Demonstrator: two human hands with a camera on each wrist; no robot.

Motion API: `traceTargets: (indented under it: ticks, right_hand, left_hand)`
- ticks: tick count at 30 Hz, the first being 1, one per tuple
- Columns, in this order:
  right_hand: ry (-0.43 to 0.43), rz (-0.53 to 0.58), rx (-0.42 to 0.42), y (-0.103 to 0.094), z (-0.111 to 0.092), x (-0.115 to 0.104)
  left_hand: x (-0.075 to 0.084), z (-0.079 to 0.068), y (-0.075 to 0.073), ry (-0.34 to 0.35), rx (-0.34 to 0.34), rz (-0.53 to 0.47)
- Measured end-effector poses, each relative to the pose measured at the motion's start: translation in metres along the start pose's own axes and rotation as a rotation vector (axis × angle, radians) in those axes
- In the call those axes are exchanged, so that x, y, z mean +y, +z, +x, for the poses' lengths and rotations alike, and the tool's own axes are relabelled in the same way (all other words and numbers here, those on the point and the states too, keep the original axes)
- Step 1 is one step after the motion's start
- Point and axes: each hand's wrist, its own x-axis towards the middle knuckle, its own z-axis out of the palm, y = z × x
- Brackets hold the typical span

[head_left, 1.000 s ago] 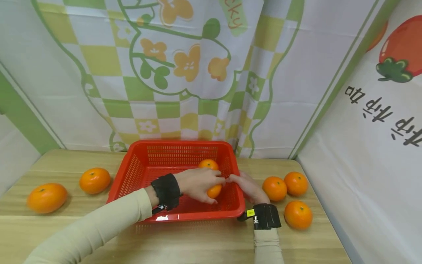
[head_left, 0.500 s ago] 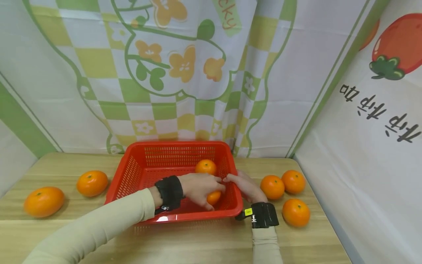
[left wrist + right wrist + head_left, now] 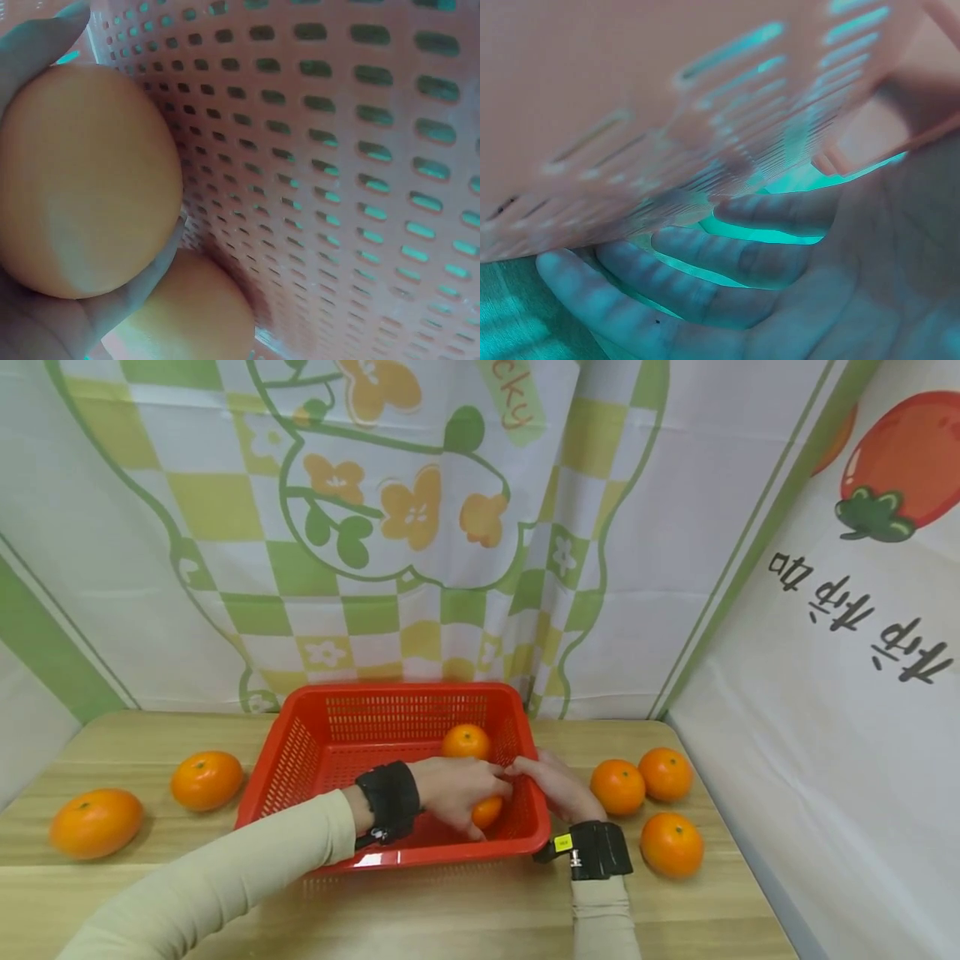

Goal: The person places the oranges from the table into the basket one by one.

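Note:
My left hand point(image 3: 459, 789) reaches into the red plastic basket point(image 3: 390, 857) and grips an orange point(image 3: 486, 812) near the right wall. In the left wrist view that orange point(image 3: 86, 180) sits between thumb and fingers, beside the perforated wall. A second orange point(image 3: 467, 742) lies in the basket just behind this hand. At the basket's right side my right hand point(image 3: 558, 787) holds the rim, its thumb over the edge. The right wrist view has its fingers point(image 3: 697, 289) stretched along the outside, fingertips right at the lower part of the slotted wall.
Two oranges, a nearer orange point(image 3: 96, 823) and a farther orange point(image 3: 207, 781), lie left of the basket on the wooden table point(image 3: 420, 918). Three more, including a front orange point(image 3: 672, 844), sit right of my right hand. A patterned curtain point(image 3: 420, 635) hangs close behind the basket.
The head view has shifted slightly. My left hand keeps its grip on the orange, and a little more of the orange behind it shows. The right hand stays on the rim.

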Motion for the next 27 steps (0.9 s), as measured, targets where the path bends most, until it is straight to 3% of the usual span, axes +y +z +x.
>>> traceTargets:
  ticks: [6,13,27]
  right_hand:
    - [-0.024,-0.017,0.005,0.006,-0.006,-0.008]
    - [0.0,0.019,0.017,-0.005,0.007,0.011]
    - [0.015,0.014,0.012,-0.004,0.006,0.011]
  left_hand:
    - [0.0,-0.001,0.001,0.007,0.011,-0.009]
    - [-0.001,-0.001,0.004,-0.001,0.011,-0.017]
    - [0.001,-0.002,0.005,-0.056,-0.013,-0.011]
